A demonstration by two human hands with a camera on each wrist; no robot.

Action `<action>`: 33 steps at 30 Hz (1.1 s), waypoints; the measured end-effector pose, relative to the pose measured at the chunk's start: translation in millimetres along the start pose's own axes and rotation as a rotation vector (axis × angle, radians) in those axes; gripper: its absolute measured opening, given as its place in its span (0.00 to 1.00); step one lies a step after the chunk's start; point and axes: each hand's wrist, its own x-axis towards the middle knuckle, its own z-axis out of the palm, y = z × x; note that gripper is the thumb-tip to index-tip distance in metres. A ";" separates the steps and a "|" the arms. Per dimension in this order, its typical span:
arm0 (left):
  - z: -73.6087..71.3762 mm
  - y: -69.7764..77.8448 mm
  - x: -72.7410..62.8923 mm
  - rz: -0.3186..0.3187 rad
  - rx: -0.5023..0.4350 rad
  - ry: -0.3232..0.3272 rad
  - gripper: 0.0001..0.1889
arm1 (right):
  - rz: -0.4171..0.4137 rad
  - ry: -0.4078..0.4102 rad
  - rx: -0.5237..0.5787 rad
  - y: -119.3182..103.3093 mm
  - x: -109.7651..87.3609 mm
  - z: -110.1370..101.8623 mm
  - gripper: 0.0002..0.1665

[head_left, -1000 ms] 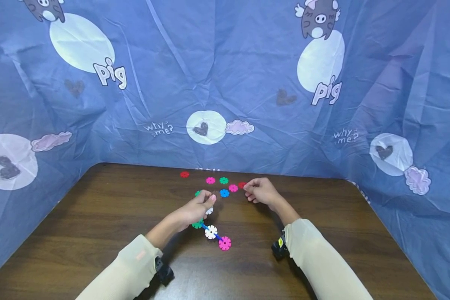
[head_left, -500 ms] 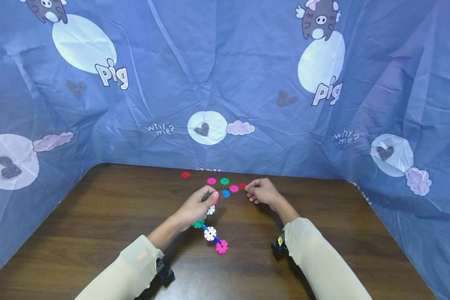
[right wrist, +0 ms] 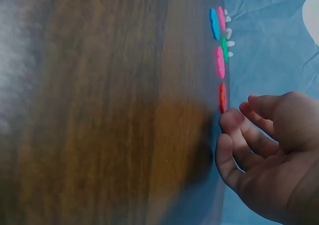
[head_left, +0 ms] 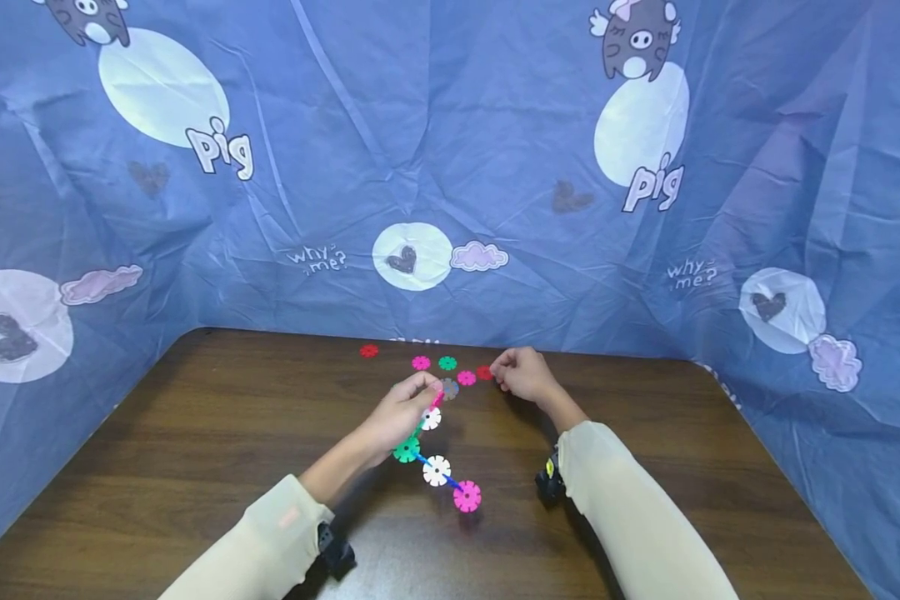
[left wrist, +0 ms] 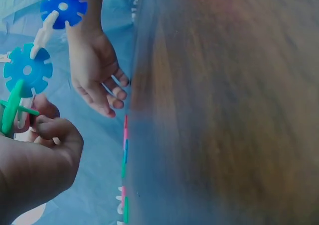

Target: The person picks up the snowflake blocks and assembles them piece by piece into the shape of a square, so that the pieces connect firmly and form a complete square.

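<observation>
My left hand (head_left: 401, 417) pinches the end of a chain of notched plastic discs, pink at the fingertips in the head view. Below the fingers, a white disc (head_left: 431, 417), a green disc (head_left: 407, 450), another white disc (head_left: 437, 471) and a pink disc (head_left: 467, 497) hang in line, with blue links between the lower ones. Up close in the left wrist view, a blue disc (left wrist: 27, 70) and a green disc (left wrist: 12, 108) sit near the thumb. My right hand (head_left: 525, 375) has loosely bent fingers, their tips right beside a red disc (right wrist: 223, 98) on the table.
Loose discs lie along the back of the wooden table (head_left: 270, 400): pink (head_left: 421, 363), green (head_left: 447, 363), blue (head_left: 449, 388), another pink (head_left: 467, 378) and a red one (head_left: 369, 351) further left. Blue printed cloth (head_left: 420, 167) hangs behind and at both sides.
My left hand has shifted slightly right, and the hanging chain has swung right with it. My right hand stays beside the red disc, its knuckles a little higher.
</observation>
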 end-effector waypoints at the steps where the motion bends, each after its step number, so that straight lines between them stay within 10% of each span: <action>1: 0.5 0.5 0.3 0.001 -0.009 -0.001 0.11 | -0.019 0.003 -0.038 0.0 1.0 -1.0 0.08; 23: -1.7 -1.8 6.2 -0.008 -0.058 -0.099 0.12 | -0.114 -0.057 -0.387 2.1 18.7 3.1 0.14; 33: -5.6 -3.3 7.6 -0.026 -0.109 -0.112 0.09 | -0.149 -0.056 -0.290 -1.7 14.3 1.7 0.11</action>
